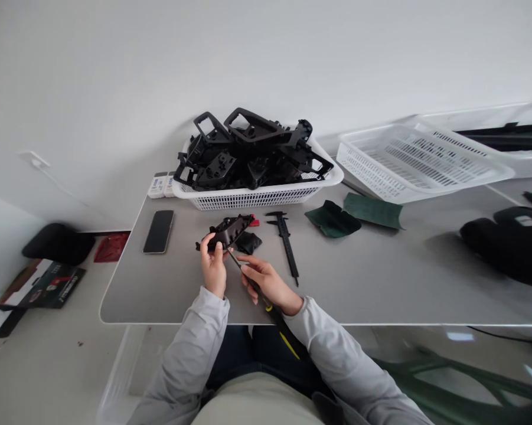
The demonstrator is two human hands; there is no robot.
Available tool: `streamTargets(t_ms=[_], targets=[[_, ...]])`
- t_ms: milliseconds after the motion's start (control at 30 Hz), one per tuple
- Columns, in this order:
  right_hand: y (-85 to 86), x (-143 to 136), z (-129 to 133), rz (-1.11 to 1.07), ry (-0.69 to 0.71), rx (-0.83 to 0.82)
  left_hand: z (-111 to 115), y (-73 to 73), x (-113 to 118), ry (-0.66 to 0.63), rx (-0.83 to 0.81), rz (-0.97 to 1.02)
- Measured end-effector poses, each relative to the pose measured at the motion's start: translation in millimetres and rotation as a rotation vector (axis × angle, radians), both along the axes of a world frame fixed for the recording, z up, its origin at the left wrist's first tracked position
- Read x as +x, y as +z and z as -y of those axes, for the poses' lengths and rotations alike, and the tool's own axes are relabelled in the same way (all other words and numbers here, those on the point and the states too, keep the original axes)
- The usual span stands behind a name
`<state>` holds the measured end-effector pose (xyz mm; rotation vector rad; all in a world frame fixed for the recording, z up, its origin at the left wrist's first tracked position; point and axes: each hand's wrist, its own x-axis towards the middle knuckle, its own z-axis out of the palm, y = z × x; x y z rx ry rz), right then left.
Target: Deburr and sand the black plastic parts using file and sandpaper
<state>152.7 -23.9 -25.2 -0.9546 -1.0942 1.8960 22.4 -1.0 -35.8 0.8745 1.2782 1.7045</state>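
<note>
My left hand (214,268) is closed on a black moulded plastic part (230,232), holding it tilted just above the table. My right hand (268,283) grips what looks like a file (286,336), with a slim dark blade and a long black-and-yellow handle that reaches down past the table edge. The blade's tip meets the near side of the plastic part, close to my left fingertips. Behind the part lie a small crumpled black piece (248,242) and a red object (254,221), partly covered. To the right rests a black caliper (287,245).
A white basket (257,199) heaped with black plastic parts (252,153) stands at the back. Green sheets (334,219) lie right of the caliper, a phone (158,231) at left. Another white basket (394,177) and a black padded object (509,242) are farther right.
</note>
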Motion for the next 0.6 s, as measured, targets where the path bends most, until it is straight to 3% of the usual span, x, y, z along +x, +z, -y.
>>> streamTargets(t_ms=[233,600], targets=[[5.2,5.0,-3.1,-0.085,-0.154,-0.009,-1.5,3.1,0.9,0.125,-0.051,0.048],[3.8,3.9,-3.6,-0.064,-0.168,-0.033,-2.3,2.4,-0.1,0.144,-0.029,0.102]])
